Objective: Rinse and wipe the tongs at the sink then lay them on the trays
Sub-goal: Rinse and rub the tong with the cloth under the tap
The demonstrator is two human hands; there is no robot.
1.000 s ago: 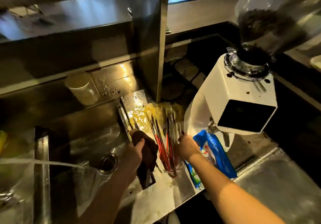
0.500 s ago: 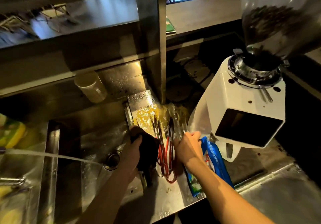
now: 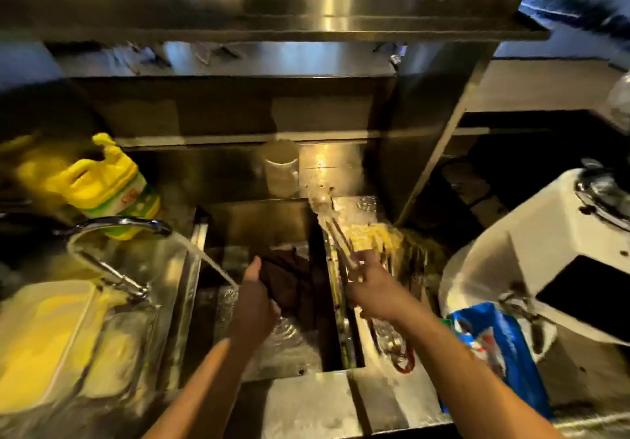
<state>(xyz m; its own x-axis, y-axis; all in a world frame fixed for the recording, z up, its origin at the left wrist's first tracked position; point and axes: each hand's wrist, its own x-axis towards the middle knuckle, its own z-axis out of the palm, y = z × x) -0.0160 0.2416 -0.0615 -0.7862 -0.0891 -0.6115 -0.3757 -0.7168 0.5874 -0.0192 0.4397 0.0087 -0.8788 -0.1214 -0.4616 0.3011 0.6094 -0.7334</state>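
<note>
Running from the faucet (image 3: 119, 225), water fell into the sink (image 3: 259, 353), where the left hand (image 3: 254, 297) clutched a dark cloth (image 3: 289, 278); the right hand (image 3: 370, 288) gripped wet, stiff, likely slippery metal tongs (image 3: 335, 234) mid-length above the drainboard (image 3: 371, 346)

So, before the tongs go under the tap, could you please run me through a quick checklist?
1. Water running from the tap: ok.
2. Right hand grips a pair of tongs: ok.
3. Left hand holds the dark cloth over the sink: ok.
4. Tongs under the stream: not ok, they are at the sink's right edge.
5. Tongs clean: cannot tell, blurred.
6. Trays ready: cannot tell.
</note>
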